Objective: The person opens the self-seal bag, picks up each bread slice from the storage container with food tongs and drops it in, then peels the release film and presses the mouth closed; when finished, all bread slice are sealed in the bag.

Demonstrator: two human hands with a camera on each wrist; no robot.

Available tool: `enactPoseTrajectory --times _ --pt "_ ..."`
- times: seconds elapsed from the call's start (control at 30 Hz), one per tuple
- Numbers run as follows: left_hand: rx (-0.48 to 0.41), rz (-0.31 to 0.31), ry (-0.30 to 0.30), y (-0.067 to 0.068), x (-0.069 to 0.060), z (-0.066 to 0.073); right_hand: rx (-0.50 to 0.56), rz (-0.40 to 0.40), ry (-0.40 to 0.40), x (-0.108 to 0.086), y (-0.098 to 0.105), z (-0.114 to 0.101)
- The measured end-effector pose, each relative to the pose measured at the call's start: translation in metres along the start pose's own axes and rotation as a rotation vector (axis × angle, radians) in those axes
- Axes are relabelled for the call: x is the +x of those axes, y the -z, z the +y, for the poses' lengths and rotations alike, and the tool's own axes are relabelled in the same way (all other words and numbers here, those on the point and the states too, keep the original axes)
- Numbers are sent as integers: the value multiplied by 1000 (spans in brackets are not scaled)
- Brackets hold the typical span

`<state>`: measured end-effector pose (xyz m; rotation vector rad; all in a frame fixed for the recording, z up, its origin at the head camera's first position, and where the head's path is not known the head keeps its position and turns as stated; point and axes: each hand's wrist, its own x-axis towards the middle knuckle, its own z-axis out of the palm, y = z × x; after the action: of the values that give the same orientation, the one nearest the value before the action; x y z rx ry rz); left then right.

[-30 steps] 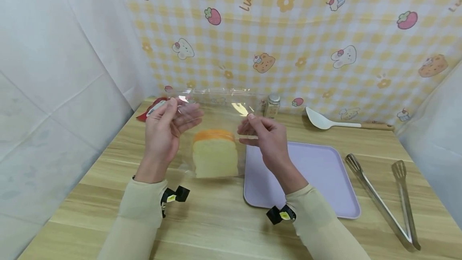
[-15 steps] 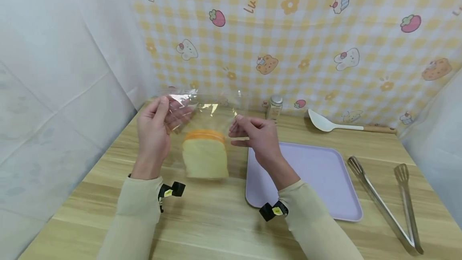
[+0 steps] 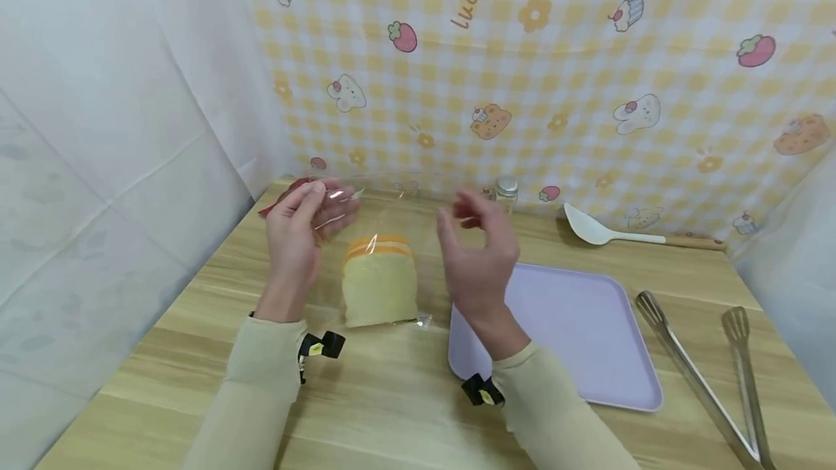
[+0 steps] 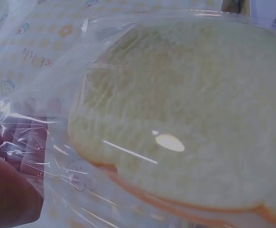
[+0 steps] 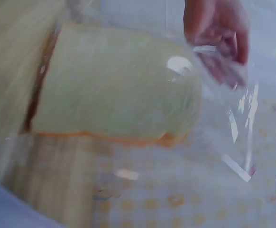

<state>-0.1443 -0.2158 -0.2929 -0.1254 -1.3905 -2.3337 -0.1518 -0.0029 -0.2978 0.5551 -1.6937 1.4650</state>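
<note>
A clear plastic bag (image 3: 392,212) hangs in front of me, with pale bread slices (image 3: 379,289) edged in orange crust at its bottom. My left hand (image 3: 297,238) pinches the bag's upper left side between thumb and fingers; the film covers those fingers. In the left wrist view the bread (image 4: 185,114) fills most of the frame behind shiny film. Beside the bag's right side, my right hand (image 3: 480,260) is raised with thumb and fingers apart, holding nothing. The right wrist view shows the bagged bread (image 5: 114,85) and the left hand (image 5: 218,33) gripping the film.
A lilac tray (image 3: 575,332) lies right of the bag, partly under my right arm. Metal tongs (image 3: 702,383) rest farther right. Along the back are a glass jar (image 3: 506,193), a white ladle-like spoon (image 3: 594,227) with wooden handle, and a red item (image 3: 281,198) partly hidden.
My right hand has let go of the bag's right side, its fingers now spread apart. The left hand, still pinching the film, shifted left, then back right with the bread.
</note>
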Motion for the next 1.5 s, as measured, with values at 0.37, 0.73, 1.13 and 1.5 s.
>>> enactPoseTrajectory --times 0.37,0.73,1.13,1.5 --pt "97 13 -25 -9 -9 1 -72 -312 391 23 -56 -31" --pt "112 -132 -80 -15 -15 2 -32 -437 313 39 -66 -24" --pt "265 -283 -169 -6 -13 8 -59 -546 353 52 -60 -28" --pt "398 -352 -180 -5 -15 14 -29 -620 369 57 -51 -33"
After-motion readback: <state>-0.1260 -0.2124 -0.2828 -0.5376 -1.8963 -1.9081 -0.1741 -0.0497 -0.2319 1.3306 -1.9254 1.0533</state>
